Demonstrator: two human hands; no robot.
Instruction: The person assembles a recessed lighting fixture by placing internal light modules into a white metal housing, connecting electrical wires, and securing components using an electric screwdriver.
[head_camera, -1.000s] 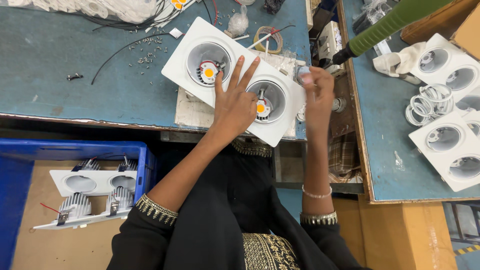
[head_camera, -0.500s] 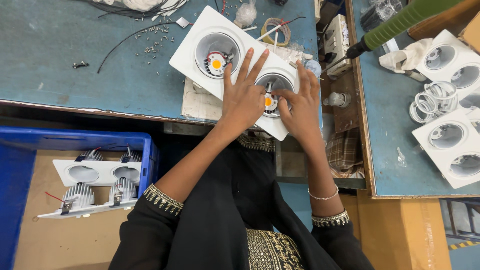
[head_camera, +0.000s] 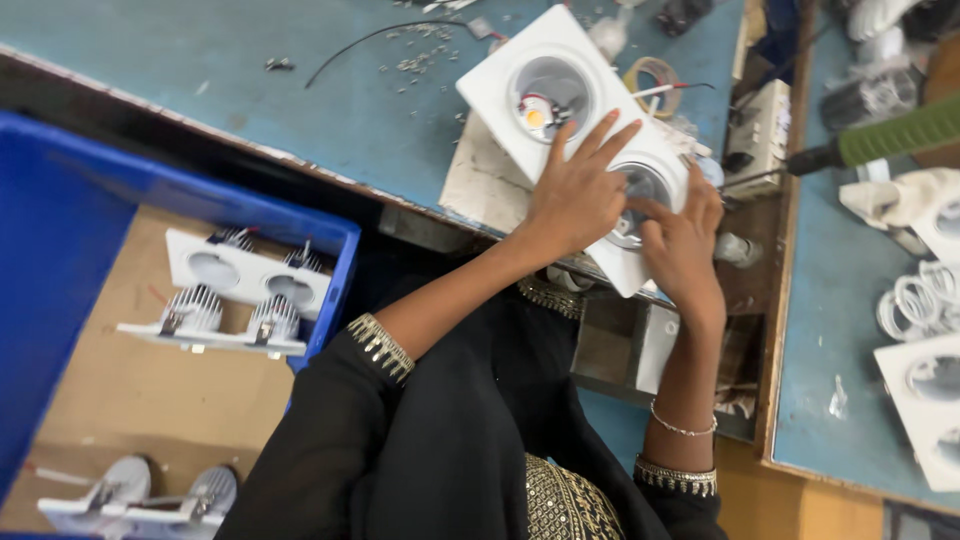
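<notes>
A white twin downlight fixture lies on the blue bench. Its far socket shows a small yellow LED chip and red wire. My left hand rests flat on the fixture's frame with fingers spread, pinning it down. My right hand has its fingertips pressed into the near round socket; whether it holds a small part there is hidden by the fingers.
A blue crate at the left holds several finished twin fixtures with finned heat sinks. A green-handled tool, white rings and more white fixtures lie on the right bench. Loose wire and screws litter the far bench.
My right hand has moved from the fixture's right edge onto the near socket and pushed its fingers in. The left hand stays flat. The view has shifted, showing more of the crate.
</notes>
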